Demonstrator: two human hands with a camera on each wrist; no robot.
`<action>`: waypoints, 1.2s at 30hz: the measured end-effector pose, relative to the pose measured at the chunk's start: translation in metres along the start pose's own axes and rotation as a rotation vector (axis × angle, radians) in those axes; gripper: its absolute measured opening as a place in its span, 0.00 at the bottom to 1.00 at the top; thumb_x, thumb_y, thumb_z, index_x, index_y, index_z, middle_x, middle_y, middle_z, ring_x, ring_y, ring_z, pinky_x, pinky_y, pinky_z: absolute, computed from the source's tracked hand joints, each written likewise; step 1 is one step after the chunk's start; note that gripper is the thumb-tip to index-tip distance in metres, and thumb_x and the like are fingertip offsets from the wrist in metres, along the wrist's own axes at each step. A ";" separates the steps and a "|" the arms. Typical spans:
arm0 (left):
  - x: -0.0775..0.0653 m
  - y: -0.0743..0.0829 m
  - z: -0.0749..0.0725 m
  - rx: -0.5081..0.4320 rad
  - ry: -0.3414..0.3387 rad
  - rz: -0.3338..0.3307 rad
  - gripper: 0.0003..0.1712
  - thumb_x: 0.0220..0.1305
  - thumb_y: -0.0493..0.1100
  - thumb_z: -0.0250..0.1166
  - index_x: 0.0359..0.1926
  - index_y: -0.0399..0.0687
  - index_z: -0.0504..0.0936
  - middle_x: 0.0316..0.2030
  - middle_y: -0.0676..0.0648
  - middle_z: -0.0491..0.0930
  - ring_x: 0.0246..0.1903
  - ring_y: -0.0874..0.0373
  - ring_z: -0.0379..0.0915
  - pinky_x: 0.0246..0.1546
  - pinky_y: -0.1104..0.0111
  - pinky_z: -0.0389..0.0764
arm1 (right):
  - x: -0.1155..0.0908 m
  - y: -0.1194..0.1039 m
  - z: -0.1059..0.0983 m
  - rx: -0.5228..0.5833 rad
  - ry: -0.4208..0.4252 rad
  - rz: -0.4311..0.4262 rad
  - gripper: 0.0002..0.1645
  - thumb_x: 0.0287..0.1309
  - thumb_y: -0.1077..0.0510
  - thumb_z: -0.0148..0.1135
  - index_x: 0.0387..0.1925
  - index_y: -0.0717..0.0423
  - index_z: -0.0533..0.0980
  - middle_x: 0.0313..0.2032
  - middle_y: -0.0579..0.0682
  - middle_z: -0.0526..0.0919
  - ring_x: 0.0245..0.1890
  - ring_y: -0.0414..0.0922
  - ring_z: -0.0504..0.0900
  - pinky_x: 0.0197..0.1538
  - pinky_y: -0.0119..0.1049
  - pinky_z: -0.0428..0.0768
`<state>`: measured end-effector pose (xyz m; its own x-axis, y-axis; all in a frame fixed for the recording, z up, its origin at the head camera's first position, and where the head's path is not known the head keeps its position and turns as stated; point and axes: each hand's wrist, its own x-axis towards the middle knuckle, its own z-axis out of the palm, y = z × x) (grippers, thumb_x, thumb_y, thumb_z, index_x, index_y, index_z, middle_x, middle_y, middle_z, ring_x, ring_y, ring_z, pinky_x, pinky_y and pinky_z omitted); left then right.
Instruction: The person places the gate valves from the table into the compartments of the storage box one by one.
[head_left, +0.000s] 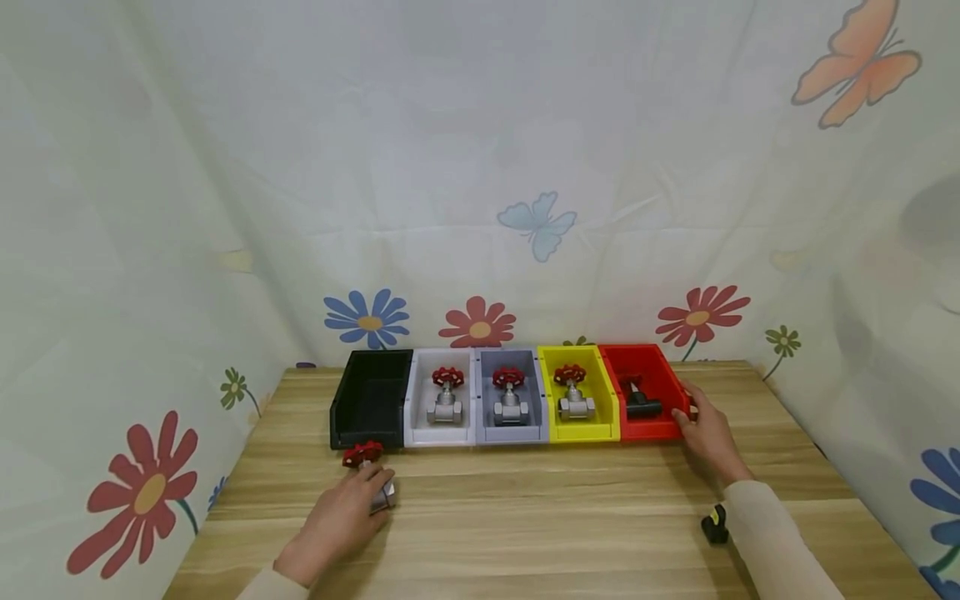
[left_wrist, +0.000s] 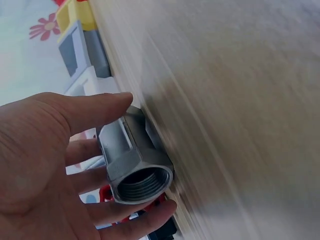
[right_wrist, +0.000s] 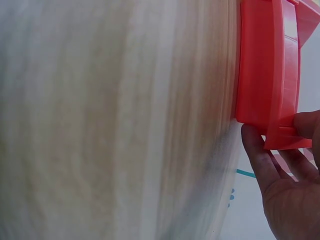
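My left hand [head_left: 341, 517] holds a metal gate valve [head_left: 382, 497] with a red handwheel, low over the wood table in front of the black bin [head_left: 372, 400]. In the left wrist view, the thumb lies along the valve body [left_wrist: 127, 150] and the fingers reach round its far side; its threaded opening faces the camera. My right hand [head_left: 708, 435] grips the right wall of the red bin [head_left: 648, 432]. The right wrist view has the thumb over the rim of this bin [right_wrist: 260, 65] and the fingers outside. Inside lies a dark T-shaped piece [head_left: 642, 406] with a red part.
White [head_left: 438, 437], grey [head_left: 512, 434] and yellow [head_left: 585, 432] bins stand in a row between the black and red ones, each with a red-wheeled valve inside. A small black object [head_left: 716, 525] with a yellow mark sits beside the right sleeve. A patterned curtain [head_left: 480, 167] hangs behind the table.
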<state>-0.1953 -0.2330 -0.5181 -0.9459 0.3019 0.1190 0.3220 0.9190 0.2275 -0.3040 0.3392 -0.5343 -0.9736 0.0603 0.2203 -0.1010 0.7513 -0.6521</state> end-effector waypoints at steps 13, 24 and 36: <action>0.003 0.000 0.007 0.035 0.062 0.034 0.30 0.47 0.40 0.77 0.52 0.37 0.80 0.53 0.39 0.79 0.50 0.38 0.77 0.42 0.48 0.82 | 0.000 0.002 0.001 -0.006 0.009 -0.007 0.35 0.67 0.65 0.53 0.73 0.64 0.54 0.61 0.76 0.69 0.51 0.70 0.79 0.53 0.61 0.79; 0.005 0.000 0.009 0.036 0.079 0.041 0.26 0.46 0.37 0.77 0.49 0.38 0.81 0.50 0.40 0.79 0.47 0.41 0.78 0.44 0.52 0.82 | 0.001 0.003 0.002 -0.009 0.024 -0.015 0.35 0.67 0.65 0.53 0.73 0.63 0.55 0.61 0.76 0.70 0.51 0.69 0.79 0.53 0.61 0.79; 0.005 0.000 0.008 0.038 0.080 0.027 0.26 0.45 0.36 0.78 0.47 0.39 0.82 0.49 0.42 0.79 0.47 0.43 0.78 0.41 0.53 0.82 | 0.000 -0.002 0.001 -0.002 -0.002 0.015 0.35 0.68 0.64 0.52 0.73 0.63 0.54 0.63 0.76 0.68 0.52 0.69 0.78 0.55 0.61 0.78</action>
<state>-0.2007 -0.2294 -0.5256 -0.9301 0.3068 0.2018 0.3440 0.9202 0.1867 -0.3041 0.3373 -0.5342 -0.9753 0.0706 0.2092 -0.0858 0.7518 -0.6537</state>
